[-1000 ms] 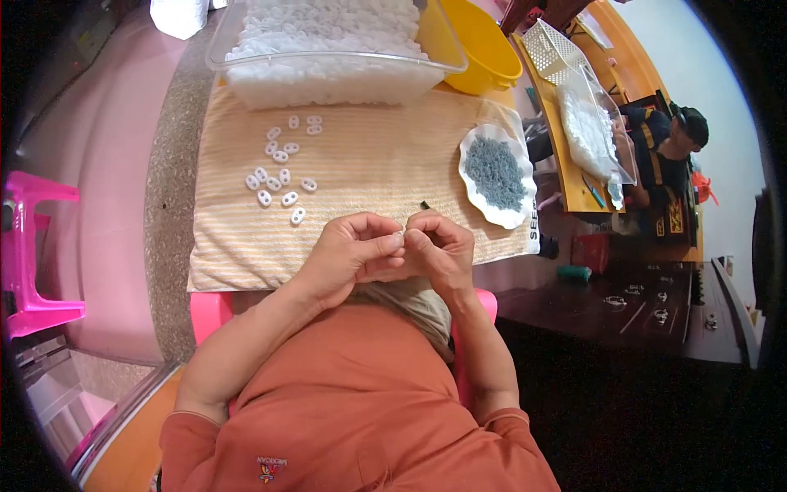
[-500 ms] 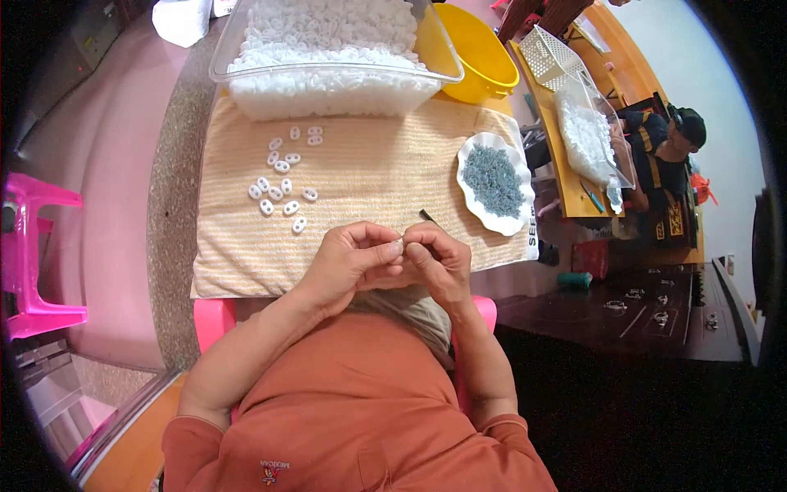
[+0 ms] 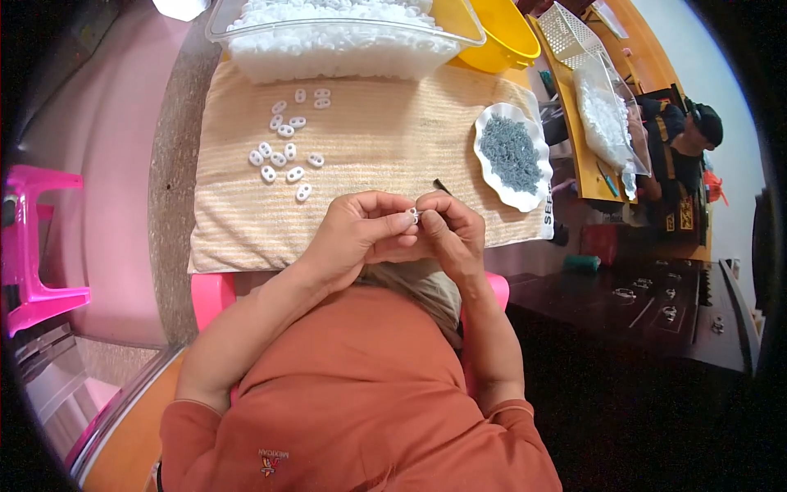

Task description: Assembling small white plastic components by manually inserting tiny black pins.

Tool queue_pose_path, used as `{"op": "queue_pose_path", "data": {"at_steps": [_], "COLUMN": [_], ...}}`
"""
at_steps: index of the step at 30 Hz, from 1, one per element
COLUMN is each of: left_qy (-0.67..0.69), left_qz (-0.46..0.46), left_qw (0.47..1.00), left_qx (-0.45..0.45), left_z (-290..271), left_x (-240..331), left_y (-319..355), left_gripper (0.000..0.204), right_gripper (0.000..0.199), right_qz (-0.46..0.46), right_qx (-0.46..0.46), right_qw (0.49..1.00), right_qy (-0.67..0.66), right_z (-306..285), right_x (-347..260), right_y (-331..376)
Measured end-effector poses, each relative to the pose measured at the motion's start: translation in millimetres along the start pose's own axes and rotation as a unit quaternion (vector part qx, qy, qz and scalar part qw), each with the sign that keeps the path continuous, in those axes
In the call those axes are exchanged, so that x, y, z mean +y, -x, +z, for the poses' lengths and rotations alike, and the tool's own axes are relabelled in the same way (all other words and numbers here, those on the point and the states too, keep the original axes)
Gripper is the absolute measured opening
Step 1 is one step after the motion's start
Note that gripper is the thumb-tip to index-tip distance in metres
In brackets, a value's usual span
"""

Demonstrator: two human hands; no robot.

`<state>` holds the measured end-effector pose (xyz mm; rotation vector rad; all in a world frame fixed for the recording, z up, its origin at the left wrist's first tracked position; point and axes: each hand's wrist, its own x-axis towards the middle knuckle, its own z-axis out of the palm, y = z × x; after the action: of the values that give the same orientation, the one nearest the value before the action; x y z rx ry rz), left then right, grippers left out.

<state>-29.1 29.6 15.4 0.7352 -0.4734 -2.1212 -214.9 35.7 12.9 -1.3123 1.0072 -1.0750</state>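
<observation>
Between the fingertips of both hands is a small white plastic piece (image 3: pixel 414 216), partly covered by the fingers. My left hand (image 3: pixel 361 230) pinches it from the left side. My right hand (image 3: pixel 453 232) is closed with thumb and forefinger at its right edge; whether a smaller part is in that pinch is hidden. Beyond the hands, several white oval pieces with two dark holes each, one of them a near piece (image 3: pixel 303 193), lie scattered on a striped beige towel (image 3: pixel 385 123). A white scalloped dish (image 3: pixel 489 185) full of small grey parts stands to the right.
A clear tub (image 3: pixel 344 37) heaped with white pieces stands at the far edge, beside a yellow basin (image 3: pixel 502 37). A thin black item (image 3: pixel 442 187) lies just past my right hand. A co-worker (image 3: pixel 684 135) sits at another table on the right. A pink stool (image 3: pixel 41 246) stands at left.
The whole view has shifted, so the table things sit higher in the picture. The white piece now shows more clearly between my fingertips; both hands keep their pinch.
</observation>
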Motion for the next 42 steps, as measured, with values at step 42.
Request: {"op": "queue_pose_path", "data": {"at_steps": [42], "left_qy": [-0.103], "left_qz": [0.046], "left_qw": [0.993], "left_qx": [0.036], "left_z": [-1.2], "left_x": [-9.1], "left_y": [1.5], "left_gripper": [0.019], "right_gripper": [0.005], "right_qz": [-0.039], "right_qx": [0.023], "right_qw": [0.981], "right_qy": [0.188], "right_z": [11.8], "right_x": [-13.8], "right_y": [1.8]}}
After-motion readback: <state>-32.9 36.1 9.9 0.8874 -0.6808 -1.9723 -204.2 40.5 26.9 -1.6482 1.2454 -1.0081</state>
